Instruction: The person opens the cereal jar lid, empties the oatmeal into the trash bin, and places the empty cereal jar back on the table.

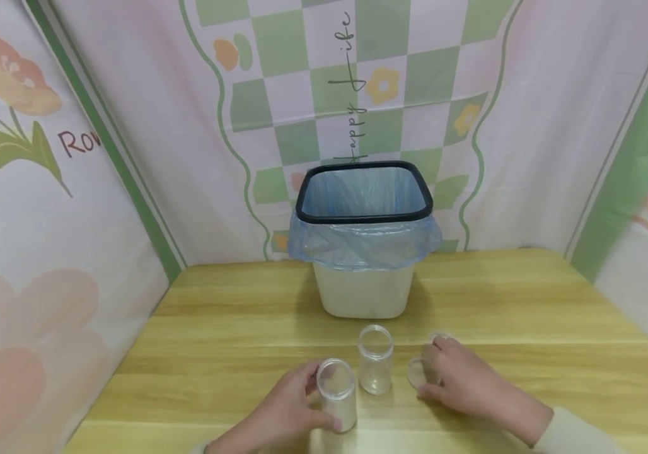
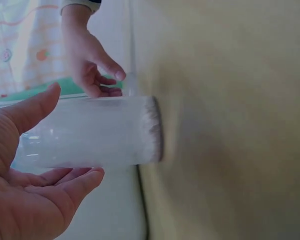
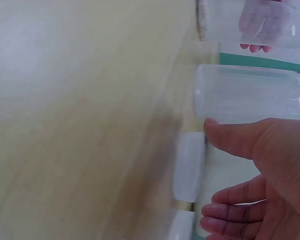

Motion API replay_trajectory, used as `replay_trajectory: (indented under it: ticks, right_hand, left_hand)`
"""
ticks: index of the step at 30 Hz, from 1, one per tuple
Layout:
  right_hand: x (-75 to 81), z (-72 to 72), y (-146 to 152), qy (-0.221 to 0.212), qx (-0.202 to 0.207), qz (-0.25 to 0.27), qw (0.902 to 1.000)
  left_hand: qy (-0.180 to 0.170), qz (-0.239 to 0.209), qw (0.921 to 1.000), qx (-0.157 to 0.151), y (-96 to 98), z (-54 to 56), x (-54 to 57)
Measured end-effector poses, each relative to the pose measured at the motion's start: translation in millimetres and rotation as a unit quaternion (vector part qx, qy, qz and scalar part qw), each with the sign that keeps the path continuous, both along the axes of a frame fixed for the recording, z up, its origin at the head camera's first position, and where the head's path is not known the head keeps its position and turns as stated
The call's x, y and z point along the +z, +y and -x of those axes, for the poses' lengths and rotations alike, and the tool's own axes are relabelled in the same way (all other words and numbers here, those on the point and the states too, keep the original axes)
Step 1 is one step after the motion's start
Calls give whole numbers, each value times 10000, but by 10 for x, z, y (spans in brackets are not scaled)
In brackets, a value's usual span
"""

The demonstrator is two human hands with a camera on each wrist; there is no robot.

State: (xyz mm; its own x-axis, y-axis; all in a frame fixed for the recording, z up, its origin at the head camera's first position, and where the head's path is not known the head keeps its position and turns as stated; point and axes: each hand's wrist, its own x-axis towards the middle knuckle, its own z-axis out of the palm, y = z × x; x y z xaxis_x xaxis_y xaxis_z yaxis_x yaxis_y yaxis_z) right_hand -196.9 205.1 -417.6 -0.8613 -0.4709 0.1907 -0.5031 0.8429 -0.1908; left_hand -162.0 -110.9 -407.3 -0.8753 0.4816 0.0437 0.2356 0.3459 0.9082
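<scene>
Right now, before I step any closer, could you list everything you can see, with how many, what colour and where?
Bin: one, off-white, back middle of the table
Bin rim: one, black, on top of the bin
Bag: one, blue, lining the bin and folded outside
Jars: two, clear, upright, in front of the bin
Round lids: two, clear, right of the jars
Table: one, yellowish wood-look, underneath
Printed hangings: at least three, pale with green, behind and both sides
Right sleeve: one, pale, lower right
Hands: two, bare; left hand around the nearer jar, right hand over the lids
</scene>
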Motion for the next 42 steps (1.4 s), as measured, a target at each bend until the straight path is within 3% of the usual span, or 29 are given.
replay_trajectory:
  ticks: [7, 16, 26, 30, 35, 42]
  right_hand:
    - [119, -105, 12, -67, -173, 79, 9998]
    - [127, -220, -32, -70, 7, 316, 9995]
    - [116, -277, -67, 16, 214, 505, 9985]
    - [149, -298, -69, -140, 204, 593, 9979]
    - [213, -331, -73, -606, 270, 846, 9942]
    - [256, -354, -135, -610, 915, 1044, 9884]
  left_hand:
    - [705, 233, 9972, -59, -29, 67, 153]
    - [744, 197, 9970, -16, -19, 83, 166]
    - [196, -219, 9993, 212, -34, 59, 189]
    - [-67, -521, 9982, 299, -43, 44, 189]
    - [-563, -1170, 9913, 208, -13, 34, 143]
    - [-865, -1617, 9830, -19, 41, 20, 48]
